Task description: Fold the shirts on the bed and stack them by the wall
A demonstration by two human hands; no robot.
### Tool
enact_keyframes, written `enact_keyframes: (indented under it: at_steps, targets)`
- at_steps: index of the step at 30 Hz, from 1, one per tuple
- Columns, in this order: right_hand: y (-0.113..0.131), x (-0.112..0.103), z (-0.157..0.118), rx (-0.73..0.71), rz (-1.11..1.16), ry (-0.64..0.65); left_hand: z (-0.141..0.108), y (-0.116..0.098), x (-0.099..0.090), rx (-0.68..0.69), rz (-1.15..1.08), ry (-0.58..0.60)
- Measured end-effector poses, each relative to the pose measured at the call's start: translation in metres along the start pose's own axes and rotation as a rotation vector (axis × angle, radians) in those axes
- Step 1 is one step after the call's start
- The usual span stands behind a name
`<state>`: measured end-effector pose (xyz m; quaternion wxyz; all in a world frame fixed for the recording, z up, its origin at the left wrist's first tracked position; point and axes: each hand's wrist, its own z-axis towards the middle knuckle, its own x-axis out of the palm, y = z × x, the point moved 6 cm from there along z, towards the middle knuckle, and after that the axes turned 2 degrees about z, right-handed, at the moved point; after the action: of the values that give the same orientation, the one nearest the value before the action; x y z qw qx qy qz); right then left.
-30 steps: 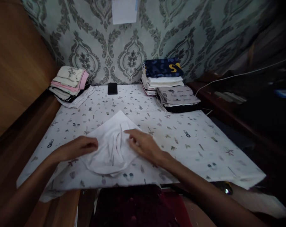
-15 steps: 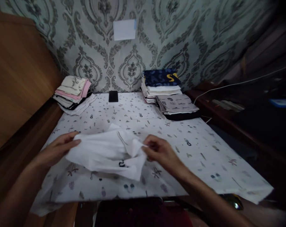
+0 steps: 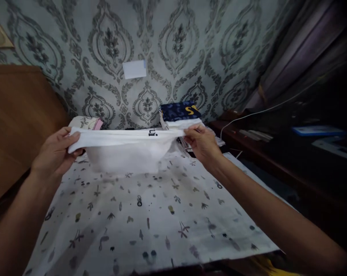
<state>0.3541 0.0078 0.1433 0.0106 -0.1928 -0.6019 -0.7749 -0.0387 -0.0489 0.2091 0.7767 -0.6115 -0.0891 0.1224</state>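
Observation:
A white garment (image 3: 124,153) with small black lettering hangs in the air above the patterned cloth on the table (image 3: 150,214). Its top edge is stretched almost level between my two hands. My left hand (image 3: 57,149) is closed on the left end, thumb on top and fingers behind. At the right end my right hand (image 3: 200,143) pinches a corner between thumb and fingers. The lower part of the garment droops behind the taut edge and is blurred.
A stack of folded clothes (image 3: 180,111) with a navy printed piece on top stands at the back right. Another folded stack (image 3: 85,122) is at the back left, partly hidden. A white cable (image 3: 256,109) runs along the right.
Both hands have lifted the white garment up and away from me, pulling its crumpled edge straight. The view has tilted upward, and the garment now covers part of both stacks.

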Motion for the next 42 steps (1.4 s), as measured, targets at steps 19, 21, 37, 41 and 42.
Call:
enact_keyframes:
  at_steps: [19, 21, 37, 41, 42]
  targets:
    - [-0.098, -0.102, -0.119, 0.453, -0.382, 0.039, -0.126, 0.177, -0.002, -0.599, 0.354, 0.487]
    - [-0.094, -0.104, -0.118, 0.44, -0.437, 0.077, -0.129, 0.18, -0.005, -0.629, 0.374, 0.54]
    - [-0.094, -0.08, -0.013, 0.184, -1.359, 0.283, -0.03, 0.14, 0.114, 0.065, 1.079, 0.827]
    - [-0.116, -0.067, 0.006, 0.15, -1.261, 0.245, -0.005, 0.161, 0.202, 0.249, 0.946, 0.899]
    - [-0.118, -0.067, 0.008, 0.142, -1.237, 0.237, -0.002, 0.168, 0.22, 0.3, 0.956, 0.922]
